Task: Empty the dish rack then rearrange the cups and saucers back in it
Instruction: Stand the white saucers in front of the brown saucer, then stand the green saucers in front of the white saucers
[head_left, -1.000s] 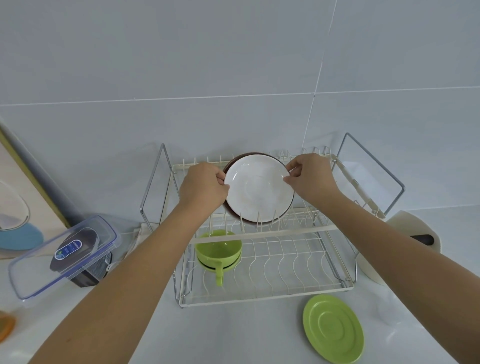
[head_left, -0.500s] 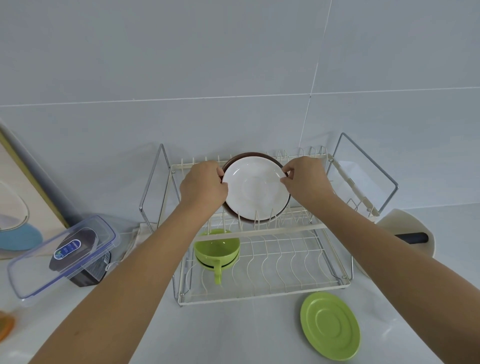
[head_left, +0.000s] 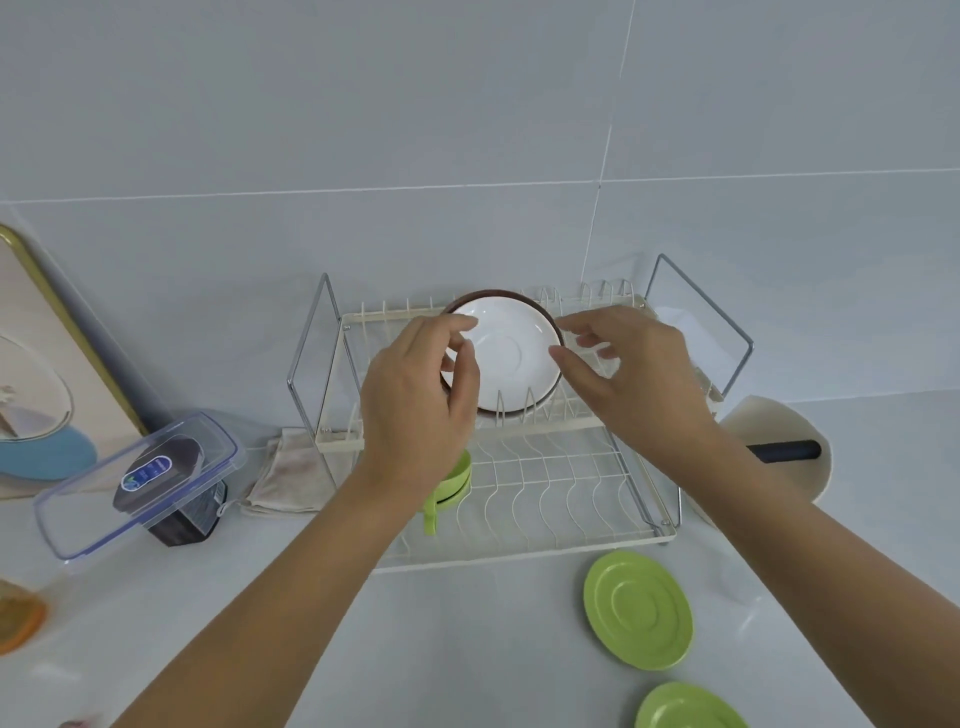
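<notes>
A white saucer with a brown rim (head_left: 511, 353) stands upright in the slots of the upper tier of the cream wire dish rack (head_left: 566, 493). My left hand (head_left: 421, 395) hovers just left of it and my right hand (head_left: 628, 369) just right of it, fingers spread, neither gripping it. Stacked green cups (head_left: 452, 480) sit on the lower tier, partly hidden behind my left wrist. Two green saucers lie on the counter in front of the rack, one (head_left: 638, 608) near its right corner, the other (head_left: 688, 709) at the frame's bottom edge.
A clear lidded container (head_left: 140, 480) leans over a dark box at the left, with a folded cloth (head_left: 288, 475) beside the rack. A cream board with a black handle (head_left: 779, 449) stands right of the rack. A tiled wall rises right behind the rack.
Both hands have let go of the white saucer's edges and drawn back toward me with fingers spread. The saucer stays standing in the upper tier.
</notes>
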